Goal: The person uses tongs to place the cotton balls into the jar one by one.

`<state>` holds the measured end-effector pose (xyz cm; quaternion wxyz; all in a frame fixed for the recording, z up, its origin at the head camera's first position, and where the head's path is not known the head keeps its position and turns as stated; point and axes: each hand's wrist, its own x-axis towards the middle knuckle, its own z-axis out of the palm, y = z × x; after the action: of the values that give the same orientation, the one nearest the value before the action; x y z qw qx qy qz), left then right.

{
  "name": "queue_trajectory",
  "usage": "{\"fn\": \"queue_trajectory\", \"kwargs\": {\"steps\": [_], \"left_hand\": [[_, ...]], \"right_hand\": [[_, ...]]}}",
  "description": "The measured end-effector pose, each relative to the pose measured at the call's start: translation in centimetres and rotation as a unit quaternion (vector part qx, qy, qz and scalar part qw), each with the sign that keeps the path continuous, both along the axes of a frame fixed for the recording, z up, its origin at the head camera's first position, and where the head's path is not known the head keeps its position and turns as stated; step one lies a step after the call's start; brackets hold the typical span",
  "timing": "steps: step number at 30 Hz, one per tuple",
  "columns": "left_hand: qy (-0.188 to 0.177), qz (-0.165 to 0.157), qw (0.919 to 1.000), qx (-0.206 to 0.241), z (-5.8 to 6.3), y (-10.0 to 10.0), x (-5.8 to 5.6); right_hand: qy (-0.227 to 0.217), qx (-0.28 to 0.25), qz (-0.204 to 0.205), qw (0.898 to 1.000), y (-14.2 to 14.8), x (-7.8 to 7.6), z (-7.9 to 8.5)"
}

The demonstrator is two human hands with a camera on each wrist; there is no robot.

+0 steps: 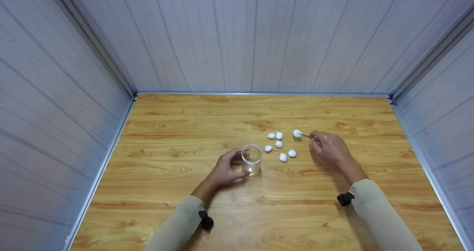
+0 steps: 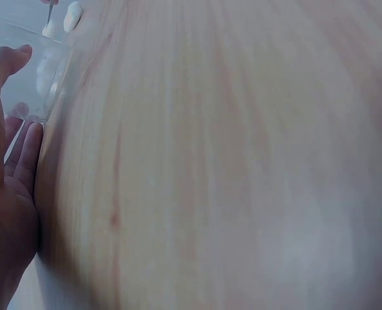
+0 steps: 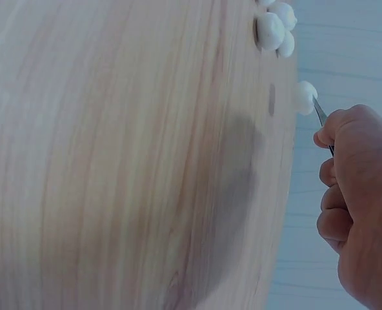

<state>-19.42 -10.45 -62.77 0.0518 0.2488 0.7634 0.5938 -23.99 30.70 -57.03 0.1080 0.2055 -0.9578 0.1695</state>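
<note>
My left hand (image 1: 226, 168) holds a clear glass beaker or cup (image 1: 252, 165), upright on the table, with thumb and fingers curved around its near-left side. Nothing shows inside the beaker in the head view. My right hand (image 1: 331, 147) pinches metal tweezers (image 1: 306, 136), whose tips grip a white cotton ball (image 1: 296, 133). In the right wrist view this cotton ball (image 3: 304, 98) hangs a little above the table, apart from its shadow. Several more cotton balls (image 1: 279, 144) lie loose on the table between the beaker and the tweezers.
The wood-grain tabletop (image 1: 177, 132) is bounded by pale panels at the back (image 1: 237, 40), left (image 1: 48, 114) and right (image 1: 440, 106). Both sleeves carry a small black device near the wrist, the left one (image 1: 206, 220) and the right one (image 1: 346, 199).
</note>
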Motion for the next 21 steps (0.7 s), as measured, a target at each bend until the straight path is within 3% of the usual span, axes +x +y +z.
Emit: {"fn": "queue_trajectory", "kwargs": {"steps": [9,21], "left_hand": [[-0.017,-0.001,0.9999,0.000,0.0,0.0,0.1],[-0.013,-0.005,0.9999,-0.007,0.1,0.0,-0.1]], "right_hand": [[0.024,-0.001,0.007,1.000,0.3,-0.5,0.9],[0.043,-0.011,0.009,0.999,0.3,-0.4,1.4]]}}
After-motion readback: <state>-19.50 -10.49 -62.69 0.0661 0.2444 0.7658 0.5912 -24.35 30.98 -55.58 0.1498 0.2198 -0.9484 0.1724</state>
